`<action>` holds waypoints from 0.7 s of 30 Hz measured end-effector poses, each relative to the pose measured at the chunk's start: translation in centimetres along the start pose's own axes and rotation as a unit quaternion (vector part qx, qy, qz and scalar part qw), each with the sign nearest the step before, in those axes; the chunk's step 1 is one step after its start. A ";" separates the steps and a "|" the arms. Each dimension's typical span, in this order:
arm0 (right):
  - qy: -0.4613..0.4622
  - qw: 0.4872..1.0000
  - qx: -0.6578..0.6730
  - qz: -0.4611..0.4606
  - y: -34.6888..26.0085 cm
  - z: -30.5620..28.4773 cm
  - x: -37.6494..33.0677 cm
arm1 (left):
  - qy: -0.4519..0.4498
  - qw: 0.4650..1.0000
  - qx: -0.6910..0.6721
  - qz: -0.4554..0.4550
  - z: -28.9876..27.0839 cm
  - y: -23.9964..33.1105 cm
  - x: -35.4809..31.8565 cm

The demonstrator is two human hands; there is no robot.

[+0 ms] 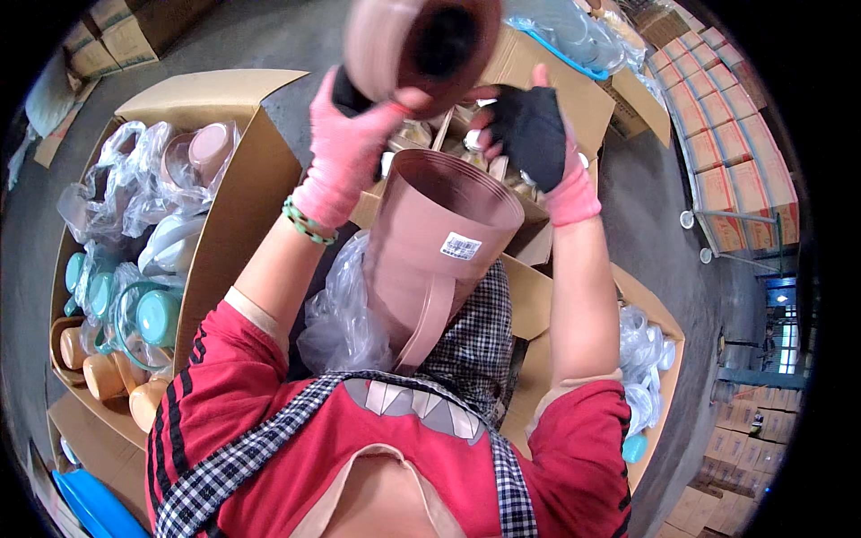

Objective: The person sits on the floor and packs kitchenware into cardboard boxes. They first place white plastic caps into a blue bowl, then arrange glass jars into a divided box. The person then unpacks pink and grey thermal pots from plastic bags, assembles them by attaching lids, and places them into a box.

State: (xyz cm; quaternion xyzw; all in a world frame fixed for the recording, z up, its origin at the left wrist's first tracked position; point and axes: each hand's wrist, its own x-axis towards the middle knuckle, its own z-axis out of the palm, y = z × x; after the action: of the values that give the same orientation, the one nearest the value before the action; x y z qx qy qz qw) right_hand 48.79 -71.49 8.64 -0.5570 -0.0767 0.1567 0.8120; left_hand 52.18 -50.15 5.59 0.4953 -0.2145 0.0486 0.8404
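My left hand, in a pink and black glove, is closed on a round brownish-pink jug lid, raised with a dark opening facing me; it is slightly blurred. To the right of the lid my right hand, gloved the same way, has its fingers apart and appears to hold nothing. Below both hands a brownish-pink jug stands tilted on my lap, open end up, its handle toward me and a white label on its side. Crumpled clear plastic lies against the jug's left side.
At left, a cardboard box holds bagged jugs in pink, teal and orange. A divided carton with small items sits beyond the jug. Another open box with wrapped pieces is at right. Stacked cartons line the far right.
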 end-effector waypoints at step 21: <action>0.161 0.679 -0.684 0.210 16.8 -10.6 -1.6 | 0.151 0.841 -0.443 -0.272 -9.8 -11.7 -1.0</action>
State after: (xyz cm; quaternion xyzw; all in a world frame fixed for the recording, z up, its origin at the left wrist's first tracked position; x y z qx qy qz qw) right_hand 47.61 -75.77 -10.80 -0.9755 0.0883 0.1347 0.1500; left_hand 57.74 -47.58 -8.43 0.0955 0.0598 -0.2079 0.9716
